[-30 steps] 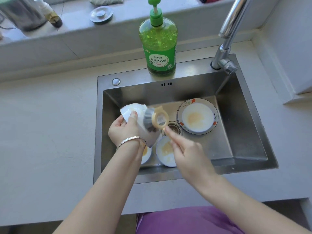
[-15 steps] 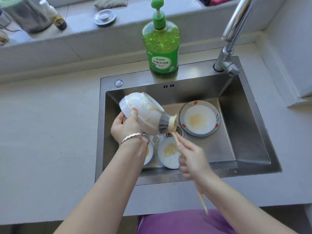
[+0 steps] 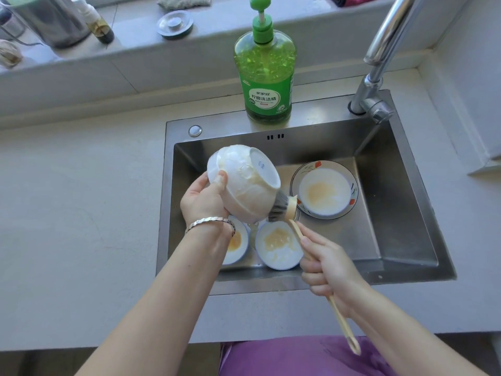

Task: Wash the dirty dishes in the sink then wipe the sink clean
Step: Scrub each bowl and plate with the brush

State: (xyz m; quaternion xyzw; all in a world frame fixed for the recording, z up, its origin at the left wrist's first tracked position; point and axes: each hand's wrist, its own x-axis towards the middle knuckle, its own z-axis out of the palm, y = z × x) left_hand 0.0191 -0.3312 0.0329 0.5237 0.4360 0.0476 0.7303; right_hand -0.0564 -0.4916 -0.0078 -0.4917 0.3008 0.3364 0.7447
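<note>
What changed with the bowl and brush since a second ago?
The left hand turned the bowl until its foot faces up. The right hand swung the brush so its bristles press the bowl's side. Both hands kept their hold; the soap bottle stayed.

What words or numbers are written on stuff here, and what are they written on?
"柠檬洗洁精": on the label of the green dish soap bottle.
Brand line above those words, and the small print below them: too blurred to read.
Blue mark on the underside of the white bowl: too small to read.
Nothing else in view shows readable writing.
</note>
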